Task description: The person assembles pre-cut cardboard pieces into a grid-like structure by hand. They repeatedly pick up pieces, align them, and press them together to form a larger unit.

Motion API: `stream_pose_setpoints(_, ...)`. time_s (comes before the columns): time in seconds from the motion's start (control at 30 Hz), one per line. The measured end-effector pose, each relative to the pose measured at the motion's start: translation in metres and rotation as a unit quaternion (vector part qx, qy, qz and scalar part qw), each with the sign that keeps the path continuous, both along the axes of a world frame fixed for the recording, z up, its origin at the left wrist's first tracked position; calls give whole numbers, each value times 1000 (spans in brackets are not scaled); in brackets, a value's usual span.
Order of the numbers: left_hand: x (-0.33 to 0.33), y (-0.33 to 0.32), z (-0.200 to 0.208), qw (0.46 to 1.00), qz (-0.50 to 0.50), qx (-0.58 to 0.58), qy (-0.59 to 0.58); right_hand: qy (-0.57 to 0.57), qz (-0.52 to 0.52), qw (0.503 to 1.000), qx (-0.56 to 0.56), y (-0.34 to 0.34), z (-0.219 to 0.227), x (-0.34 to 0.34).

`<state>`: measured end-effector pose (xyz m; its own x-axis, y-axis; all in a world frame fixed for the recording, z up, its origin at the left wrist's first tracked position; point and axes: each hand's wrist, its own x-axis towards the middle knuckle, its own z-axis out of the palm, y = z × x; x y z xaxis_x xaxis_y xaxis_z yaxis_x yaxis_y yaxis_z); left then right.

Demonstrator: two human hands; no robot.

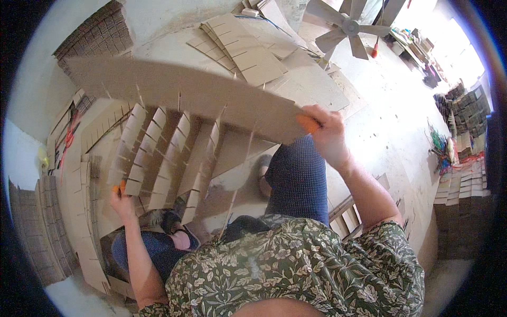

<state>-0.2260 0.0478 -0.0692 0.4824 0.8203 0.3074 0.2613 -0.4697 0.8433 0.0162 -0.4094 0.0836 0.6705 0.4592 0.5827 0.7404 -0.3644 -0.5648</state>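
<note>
A long slotted cardboard strip spans the view from upper left to centre right. Its right end is pinched in my right hand, which has orange covers on the fingertips. Below the long strip, several slotted cardboard strips stand side by side, roughly crosswise to it. Some of their upper ends meet its slotted lower edge; how far they are slotted in I cannot tell. My left hand, also with orange fingertip covers, closes on the near end of a crosswise strip at the left of the group.
Loose slotted cardboard sheets lie on the floor ahead. A fan stands at the far side. Stacked cardboard pieces line the left, with more stacks at the right. Tangled coloured cord lies by the right stacks.
</note>
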Motion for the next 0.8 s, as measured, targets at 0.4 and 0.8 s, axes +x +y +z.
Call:
stream_pose_setpoints(0.4, -5, 8, -4, 996, 24, 35, 75, 15, 40, 999, 11, 24, -16, -9)
stream_pose_setpoints(0.8, 6, -19, 17, 1000, 15, -20, 9, 24, 49, 997, -59, 26, -22, 1)
